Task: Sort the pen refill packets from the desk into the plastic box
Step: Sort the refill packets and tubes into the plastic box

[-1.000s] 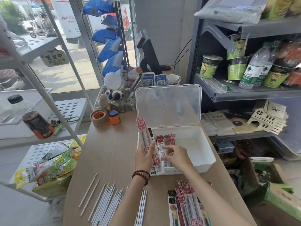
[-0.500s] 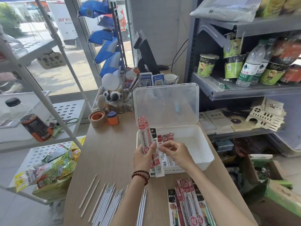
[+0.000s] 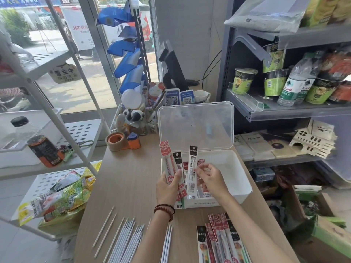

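Since the earlier frame the right hand (image 3: 211, 179) has drawn a black-topped refill packet (image 3: 192, 168) upright above the plastic box (image 3: 235, 168), pinching it in its fingertips. The left hand (image 3: 168, 186) grips a bundle of red-topped packets (image 3: 165, 158) at the box's left end. More packets (image 3: 221, 242) lie on the desk (image 3: 129, 177).
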A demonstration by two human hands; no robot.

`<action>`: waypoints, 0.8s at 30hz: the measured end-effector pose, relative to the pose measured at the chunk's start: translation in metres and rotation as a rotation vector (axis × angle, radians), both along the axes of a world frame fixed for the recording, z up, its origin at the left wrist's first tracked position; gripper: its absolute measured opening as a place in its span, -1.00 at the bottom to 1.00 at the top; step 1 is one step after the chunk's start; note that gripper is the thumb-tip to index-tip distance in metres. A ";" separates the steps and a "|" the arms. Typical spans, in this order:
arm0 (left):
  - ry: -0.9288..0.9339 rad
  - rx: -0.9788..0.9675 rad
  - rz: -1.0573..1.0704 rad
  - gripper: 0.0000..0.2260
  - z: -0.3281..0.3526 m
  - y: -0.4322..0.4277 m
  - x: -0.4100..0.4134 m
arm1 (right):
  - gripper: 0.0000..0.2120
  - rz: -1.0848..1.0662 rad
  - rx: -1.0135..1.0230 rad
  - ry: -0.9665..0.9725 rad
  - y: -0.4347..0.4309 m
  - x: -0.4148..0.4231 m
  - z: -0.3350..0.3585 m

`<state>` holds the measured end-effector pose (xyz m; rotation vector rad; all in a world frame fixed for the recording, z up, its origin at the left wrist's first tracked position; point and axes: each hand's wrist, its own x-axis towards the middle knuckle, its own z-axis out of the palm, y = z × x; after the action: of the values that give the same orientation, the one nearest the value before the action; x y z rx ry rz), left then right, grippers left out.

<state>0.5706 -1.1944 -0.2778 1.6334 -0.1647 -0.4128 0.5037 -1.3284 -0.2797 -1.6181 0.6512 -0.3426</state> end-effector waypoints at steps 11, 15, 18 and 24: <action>0.048 -0.055 -0.023 -0.85 0.006 0.001 -0.002 | -0.90 0.046 -0.470 0.215 0.005 0.013 -0.017; 0.082 -0.075 -0.027 -0.82 0.006 0.001 0.000 | -0.78 0.067 -0.595 0.307 0.012 0.013 -0.015; 0.110 -0.088 -0.027 -0.81 0.006 0.001 0.002 | -0.71 0.069 -0.567 0.334 0.011 0.013 -0.014; 0.115 -0.070 -0.021 -0.77 0.004 0.000 0.004 | -0.55 0.104 -0.552 0.379 0.009 0.017 -0.015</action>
<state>0.5742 -1.1949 -0.2739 1.5362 -0.1083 -0.5109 0.5204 -1.3194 -0.2949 -2.2694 0.7972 -0.1415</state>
